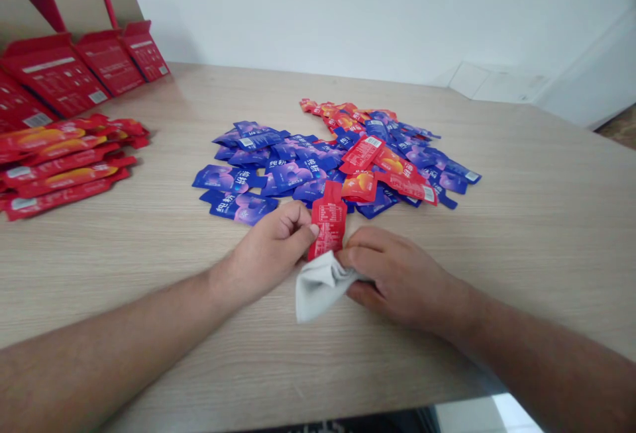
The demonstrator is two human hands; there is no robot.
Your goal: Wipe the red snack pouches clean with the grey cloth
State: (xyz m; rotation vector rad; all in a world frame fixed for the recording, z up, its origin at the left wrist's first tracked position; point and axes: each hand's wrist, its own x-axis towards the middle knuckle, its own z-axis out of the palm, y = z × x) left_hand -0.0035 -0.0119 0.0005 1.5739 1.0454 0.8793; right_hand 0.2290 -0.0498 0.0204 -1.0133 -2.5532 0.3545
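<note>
My left hand (278, 241) pinches the left edge of a red sachet (328, 218), its printed side up and its narrow neck pointing away from me. In my right hand (397, 274) is a folded pale grey cloth (320, 287), closed between thumb and fingers beside the sachet's lower right edge. Whether those right fingertips also touch the sachet is hard to tell. Just beyond both hands lies a loose heap of blue-purple sachets (293, 168), with red-orange sachets (360, 185) mixed in on its right and far side.
On the left, red sachets (64, 168) are stacked in neat rows. Behind them stand open red cartons (112, 62) with raised flaps. A white wall (322, 16) borders the wooden table (546, 234) at the back; the table's front edge is near my body.
</note>
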